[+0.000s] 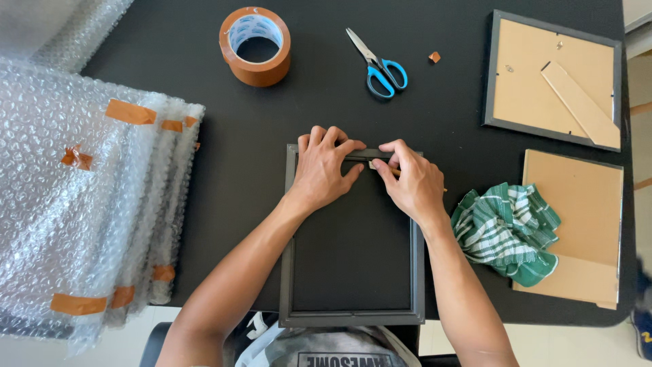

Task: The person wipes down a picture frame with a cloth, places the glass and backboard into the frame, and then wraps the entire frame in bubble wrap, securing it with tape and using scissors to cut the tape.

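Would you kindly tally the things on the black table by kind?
Picture frames: 2, dark frame under both hands, grey frame face down
Backing board: 1
Tape roll: 1
Scissors: 1
Green cloth: 1
Bubble-wrapped stack: 1
Total: 7

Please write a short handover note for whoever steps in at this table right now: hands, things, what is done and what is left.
Left hand: pressed flat on the top edge of the dark picture frame, holding nothing.
Right hand: fingertips pinching a small pale piece at that same edge; what it is cannot be told.
Frame lies centred on the black table, empty, its backing out.
Tape roll and scissors lie beyond it; green striped cloth and loose backing board to the right.
Done: bubble-wrapped, taped bundles stacked left.
Left: this frame and the face-down frame are unwrapped.
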